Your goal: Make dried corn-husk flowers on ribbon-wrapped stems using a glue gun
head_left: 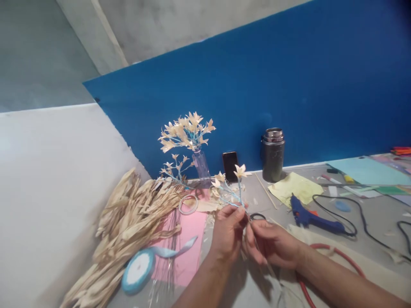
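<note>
From far off, I see my left hand [229, 231] pinching a little cream flower sprig [240, 197] and my right hand [272, 243] gripping it lower down. The sprig is left of the blue glue gun [308, 218]. A dark thermos [272, 157] stands behind the glue gun, to its left.

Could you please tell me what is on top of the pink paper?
Thin wires, blue ribbon and a white ring lie over the pink paper, with dried husks overlapping its left edge; whatever they cover is hidden.
</note>
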`<state>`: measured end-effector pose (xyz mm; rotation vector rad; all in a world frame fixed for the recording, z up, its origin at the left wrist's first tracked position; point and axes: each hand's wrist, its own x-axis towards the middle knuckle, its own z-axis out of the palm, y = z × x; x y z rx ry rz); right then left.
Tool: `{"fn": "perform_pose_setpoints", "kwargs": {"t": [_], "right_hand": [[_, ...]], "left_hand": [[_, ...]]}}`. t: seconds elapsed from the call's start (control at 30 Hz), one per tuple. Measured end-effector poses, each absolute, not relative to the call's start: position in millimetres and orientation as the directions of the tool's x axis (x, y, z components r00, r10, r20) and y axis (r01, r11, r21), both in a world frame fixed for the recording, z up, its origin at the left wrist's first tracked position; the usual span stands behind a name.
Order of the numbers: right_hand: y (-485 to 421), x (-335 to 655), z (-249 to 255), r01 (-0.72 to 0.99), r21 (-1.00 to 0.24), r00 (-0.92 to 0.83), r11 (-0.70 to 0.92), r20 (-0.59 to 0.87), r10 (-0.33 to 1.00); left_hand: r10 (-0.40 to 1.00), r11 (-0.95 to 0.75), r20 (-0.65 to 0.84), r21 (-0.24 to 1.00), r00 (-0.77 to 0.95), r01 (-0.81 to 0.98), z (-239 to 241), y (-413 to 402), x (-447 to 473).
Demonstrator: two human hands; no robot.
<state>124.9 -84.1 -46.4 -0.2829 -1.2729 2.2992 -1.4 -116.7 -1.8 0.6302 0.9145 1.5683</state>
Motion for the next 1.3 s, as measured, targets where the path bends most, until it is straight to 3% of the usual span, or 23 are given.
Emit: {"fn": "perform_pose_setpoints", "kwargs": {"t": [0.2,0.37,0.47,0.57,0.63,0.73,0.8,0.9,1.03,1.13,1.3], "right_hand": [[-74.1,127.3,-45.9,-0.307,-0.888,-0.797,-0.344,0.042,0.602],[-68.9,128.1,-45.3,-0.326,-0.911,-0.654,-0.253,0.024,0.756],[-72.9,126.3,-47.5,-0.364,-0.864,-0.688,-0.347,-0.003,0.726],[-79.6,123.9,-48.1,-0.354,-0.78,-0.817,-0.516,-0.011,0.577],[-81.7,122.8,-46.0,-0.287,-0.799,-0.855,-0.528,-0.035,0.517],[-80.9,122.6,-40.4,-0.189,-0.961,-0.682,-0.2,-0.018,0.731],[-80.7,122.9,-37.3,-0.049,-0.994,-0.466,0.096,0.108,0.878],[-84.1,123.0,-36.1,0.139,-0.92,-0.354,0.366,0.299,0.886],[-87.4,122.5,-38.0,0.209,-0.842,-0.401,0.498,0.39,0.829],[-82.3,124.1,-38.7,0.1,-0.891,-0.508,0.444,0.338,0.793],[-71.9,125.6,-38.1,-0.171,-0.985,-0.736,0.029,0.147,0.66]], "left_hand": [[0.9,-0.214,0.095,0.947,-0.425,-0.241,-2.3,-118.2,-3.7],[0.85,-0.265,0.196,0.961,-0.489,-0.076,-1.6,-118.2,-3.3],[0.875,-0.265,0.156,0.947,-0.459,-0.182,-2.3,-118.5,0.6],[0.944,-0.175,0.041,0.904,-0.328,-0.391,-2.7,-120.5,4.2],[0.968,-0.109,-0.006,0.891,-0.252,-0.44,-2.6,-121.3,4.1],[0.934,-0.193,0.069,0.923,-0.35,-0.334,-2.7,-119.8,0.5],[0.878,-0.26,0.15,0.947,-0.454,-0.19,-3.5,-118.1,-2.1],[0.838,-0.248,0.205,0.968,-0.506,-0.019,-5.7,-116.7,-3.5],[0.824,-0.235,0.23,0.97,-0.518,0.057,-8.3,-117.0,-2.7],[0.84,-0.229,0.236,0.97,-0.489,0.076,-7.1,-119.0,-2.9],[0.807,-0.243,0.344,0.934,-0.48,0.261,-4.2,-124.3,-2.2]]}}
